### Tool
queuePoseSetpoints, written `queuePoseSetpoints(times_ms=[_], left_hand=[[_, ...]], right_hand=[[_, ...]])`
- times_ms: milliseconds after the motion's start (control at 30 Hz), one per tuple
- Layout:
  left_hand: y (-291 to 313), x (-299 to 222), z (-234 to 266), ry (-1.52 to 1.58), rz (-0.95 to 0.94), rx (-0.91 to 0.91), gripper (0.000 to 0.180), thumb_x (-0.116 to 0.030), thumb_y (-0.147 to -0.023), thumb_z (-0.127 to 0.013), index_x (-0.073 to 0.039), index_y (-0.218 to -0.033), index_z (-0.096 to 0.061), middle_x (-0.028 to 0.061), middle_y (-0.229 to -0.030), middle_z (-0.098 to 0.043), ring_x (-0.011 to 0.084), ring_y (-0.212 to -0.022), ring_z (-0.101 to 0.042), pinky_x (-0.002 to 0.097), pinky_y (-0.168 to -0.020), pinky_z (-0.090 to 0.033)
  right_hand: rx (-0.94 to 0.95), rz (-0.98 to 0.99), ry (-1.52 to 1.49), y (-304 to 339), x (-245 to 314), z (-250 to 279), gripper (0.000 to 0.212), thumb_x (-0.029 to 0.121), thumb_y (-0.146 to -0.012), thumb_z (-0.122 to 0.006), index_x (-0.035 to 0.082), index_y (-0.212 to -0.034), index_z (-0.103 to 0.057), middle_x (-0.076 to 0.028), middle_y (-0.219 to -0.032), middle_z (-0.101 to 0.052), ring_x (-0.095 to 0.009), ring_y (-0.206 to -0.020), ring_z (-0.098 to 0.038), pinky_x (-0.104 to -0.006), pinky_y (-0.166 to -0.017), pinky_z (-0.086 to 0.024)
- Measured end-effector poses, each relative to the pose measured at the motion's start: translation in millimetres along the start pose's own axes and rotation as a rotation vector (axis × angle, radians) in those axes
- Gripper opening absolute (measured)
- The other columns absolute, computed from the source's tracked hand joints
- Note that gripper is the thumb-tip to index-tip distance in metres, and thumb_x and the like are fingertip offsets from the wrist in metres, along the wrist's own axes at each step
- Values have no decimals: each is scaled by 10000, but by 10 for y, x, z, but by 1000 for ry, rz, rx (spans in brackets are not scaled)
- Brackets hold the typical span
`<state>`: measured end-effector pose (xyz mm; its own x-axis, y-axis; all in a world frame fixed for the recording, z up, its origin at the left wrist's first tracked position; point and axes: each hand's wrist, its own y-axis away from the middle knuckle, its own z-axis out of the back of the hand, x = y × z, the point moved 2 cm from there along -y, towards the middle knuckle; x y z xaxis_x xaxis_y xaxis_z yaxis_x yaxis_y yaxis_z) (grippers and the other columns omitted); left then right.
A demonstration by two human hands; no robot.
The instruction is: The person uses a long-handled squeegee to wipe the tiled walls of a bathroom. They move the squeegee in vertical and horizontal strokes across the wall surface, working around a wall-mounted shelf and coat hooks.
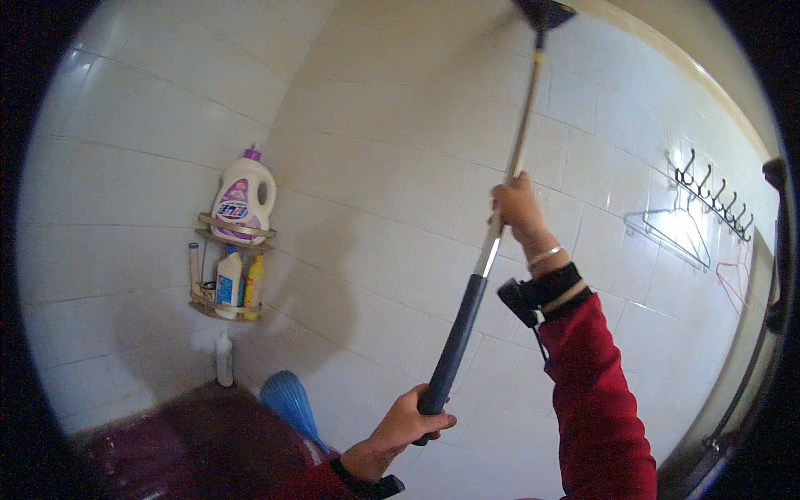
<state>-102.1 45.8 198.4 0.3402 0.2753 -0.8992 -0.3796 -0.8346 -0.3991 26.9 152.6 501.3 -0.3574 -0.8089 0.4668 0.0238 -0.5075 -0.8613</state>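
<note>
A long pole (pixel 523 133) slants up across the tiled wall. Its lower end has a dark blue-black grip sleeve (pixel 460 337), and its metal shaft ends in a black, wedge-shaped head (pixel 546 12) at the top edge of the view. That head lies at the upper wall and is partly cut off, so I cannot tell what kind of tool it is. My left hand (pixel 408 427) is closed around the bottom of the grip sleeve. Higher up, my right hand (pixel 518 208) wraps the bare metal shaft. A band with a small black device (pixel 533 300) sits on my right wrist.
A two-tier corner shelf (pixel 237 232) holds a white-and-purple detergent jug (pixel 243 196) above several smaller bottles. Below stand a white bottle (pixel 224 360) and a blue bag (pixel 287 400) by a dark red surface (pixel 196 442). At right hang a hook rail (pixel 715 200) and wire hangers (pixel 671 237).
</note>
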Motion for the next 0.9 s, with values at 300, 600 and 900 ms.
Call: queuePoseSetpoints(times_ms=[300, 600, 900], left_hand=[[-67, -277, 836, -79, -49, -153, 348, -44, -695, -639, 15, -935, -394, 67, -606, -499, 152, -470, -519, 271, -405, -422], [-292, -714, 971, -253, -57, 33, 353, -51, -631, -646, 26, -897, -429, 51, -597, -482, 156, -451, -524, 278, -406, -427], [-474, -804, 975, -583, -54, 114, 364, -61, -597, -623, 41, -897, -444, 58, -560, -474, 138, -424, -495, 279, -385, -397]], right_hand=[[143, 159, 465, -581, 248, -1805, 306, 129, -696, -517, -90, -885, -419, -296, -816, -542, -419, -799, -551, -440, -673, -454], [-32, 167, 404, -928, 314, -1301, 291, 156, -682, -535, -49, -874, -462, -256, -765, -557, -362, -705, -570, -430, -618, -454], [-301, 123, -130, -253, 145, -160, 151, 48, -703, -477, -5, -793, -367, -70, -592, -433, -155, -445, -453, -300, -362, -436]])
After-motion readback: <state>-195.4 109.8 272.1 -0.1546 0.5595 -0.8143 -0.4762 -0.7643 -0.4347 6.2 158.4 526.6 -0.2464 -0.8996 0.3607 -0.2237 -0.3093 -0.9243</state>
